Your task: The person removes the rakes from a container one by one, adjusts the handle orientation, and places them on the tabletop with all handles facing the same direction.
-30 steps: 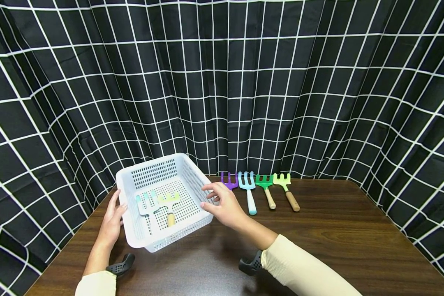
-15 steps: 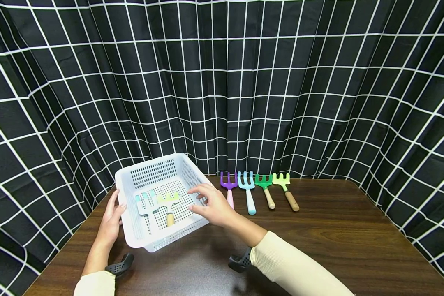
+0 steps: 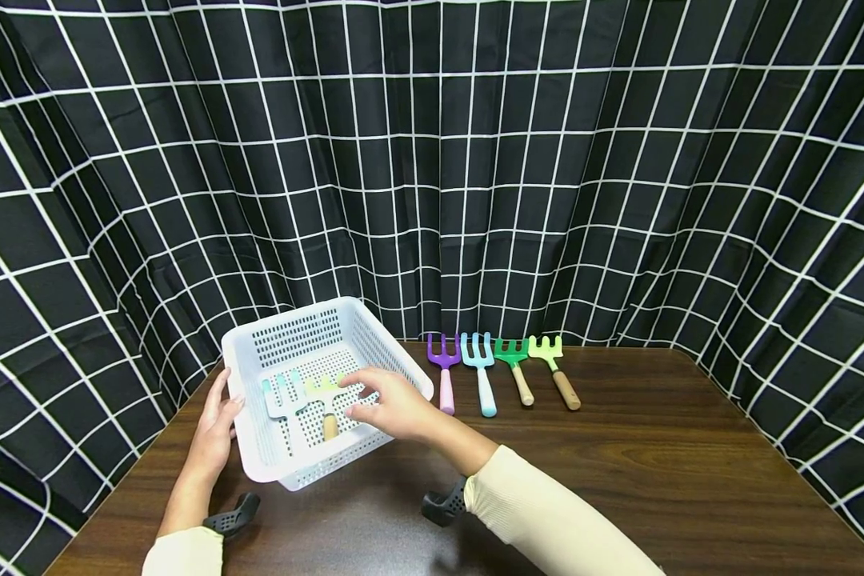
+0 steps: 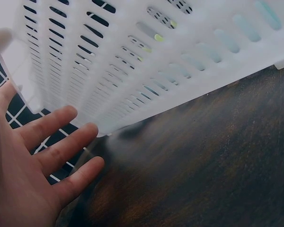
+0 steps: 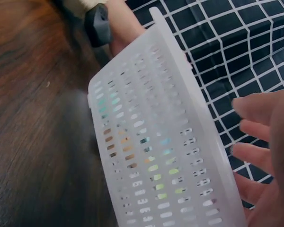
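A white perforated plastic basket (image 3: 396,364) stands at the left of the table. Inside lie a pale blue hand fork (image 3: 285,406) with teal tips and a yellow-green hand fork (image 3: 327,394) with a wooden handle. My left hand (image 3: 216,428) holds the basket's left rim, thumb over the edge; in the left wrist view the other fingers (image 4: 68,146) spread below the rim. My right hand (image 3: 389,404) reaches over the front right rim, thumb and fingers apart with nothing between them, fingertips close to the yellow-green fork. The right wrist view shows the basket's slotted outer wall (image 5: 156,142).
Right of the basket lies a row of hand forks: a purple one (image 3: 444,360) with a pink handle, a light blue one (image 3: 484,376), a green one (image 3: 520,372) and a lime one (image 3: 558,372). A black grid curtain (image 3: 432,160) hangs behind the dark wooden table (image 3: 655,448).
My right hand has moved left from the basket's right edge to over its inside, uncovering the purple fork's pink handle. The left hand and basket have barely moved.
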{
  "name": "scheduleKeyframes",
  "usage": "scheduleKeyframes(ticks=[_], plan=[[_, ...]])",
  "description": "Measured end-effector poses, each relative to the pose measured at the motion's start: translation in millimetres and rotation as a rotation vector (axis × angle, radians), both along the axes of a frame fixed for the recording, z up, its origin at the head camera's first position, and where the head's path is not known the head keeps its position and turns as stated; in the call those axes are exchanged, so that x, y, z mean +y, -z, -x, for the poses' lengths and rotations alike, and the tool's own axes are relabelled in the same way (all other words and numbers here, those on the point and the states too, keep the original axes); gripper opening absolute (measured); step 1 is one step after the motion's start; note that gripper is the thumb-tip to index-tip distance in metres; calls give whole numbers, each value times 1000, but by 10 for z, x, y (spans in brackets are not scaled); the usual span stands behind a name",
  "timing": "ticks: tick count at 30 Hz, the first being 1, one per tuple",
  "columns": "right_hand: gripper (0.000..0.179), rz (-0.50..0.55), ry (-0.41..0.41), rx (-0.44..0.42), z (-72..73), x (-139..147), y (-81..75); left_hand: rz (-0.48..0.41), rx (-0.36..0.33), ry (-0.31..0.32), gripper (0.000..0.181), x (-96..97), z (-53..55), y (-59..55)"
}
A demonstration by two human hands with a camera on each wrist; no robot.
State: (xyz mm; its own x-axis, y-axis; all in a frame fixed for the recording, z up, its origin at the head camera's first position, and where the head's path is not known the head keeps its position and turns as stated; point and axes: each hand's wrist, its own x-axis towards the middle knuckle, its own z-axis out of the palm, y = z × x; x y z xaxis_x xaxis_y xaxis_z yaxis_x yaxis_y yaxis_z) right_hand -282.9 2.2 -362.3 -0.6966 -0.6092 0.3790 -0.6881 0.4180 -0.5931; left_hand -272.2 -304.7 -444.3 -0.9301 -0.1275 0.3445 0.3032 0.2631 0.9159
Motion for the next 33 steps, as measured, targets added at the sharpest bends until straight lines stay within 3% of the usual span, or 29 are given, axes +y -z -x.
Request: scheduleKeyframes(ticks=[12,20,25,33], plan=[[36,-182,-87,-65,98,-124,-51,15,-7,-6,59,8,3,-14],[37,-262,-123,-165,231,-246,-38,12,-24,-6,59,10,0,-5],[36,-310,-152,-184,282,-290,-31,31,-28,-10,60,8,11,-9],[36,-407,-241,-273,339,-343,-22,34,-37,-19,59,15,4,-7]])
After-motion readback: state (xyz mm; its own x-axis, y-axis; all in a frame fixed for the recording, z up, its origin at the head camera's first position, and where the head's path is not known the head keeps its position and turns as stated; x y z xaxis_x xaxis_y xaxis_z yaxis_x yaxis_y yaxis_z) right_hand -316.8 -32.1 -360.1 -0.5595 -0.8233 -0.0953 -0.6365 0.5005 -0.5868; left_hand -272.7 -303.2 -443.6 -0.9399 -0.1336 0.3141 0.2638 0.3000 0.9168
